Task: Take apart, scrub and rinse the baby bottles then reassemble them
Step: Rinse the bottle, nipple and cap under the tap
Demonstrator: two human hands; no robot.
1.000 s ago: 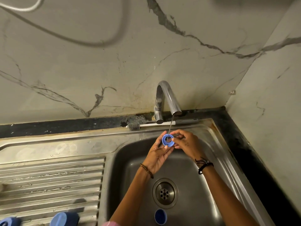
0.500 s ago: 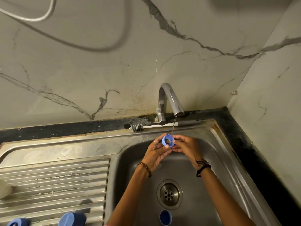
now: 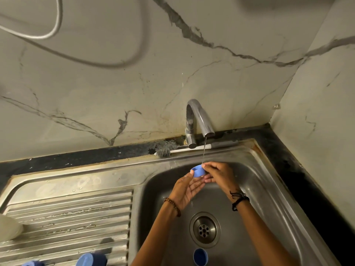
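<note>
The wet blue bottle ring, pinched by the right hand under the tap with the left hand spread and touching its left edge, could slip down toward the drain.

2 pale marble-look walls with dark grey veins meet in a corner at right. A black bench strip runs along their foot. A grey cable loops at upper left.
</note>
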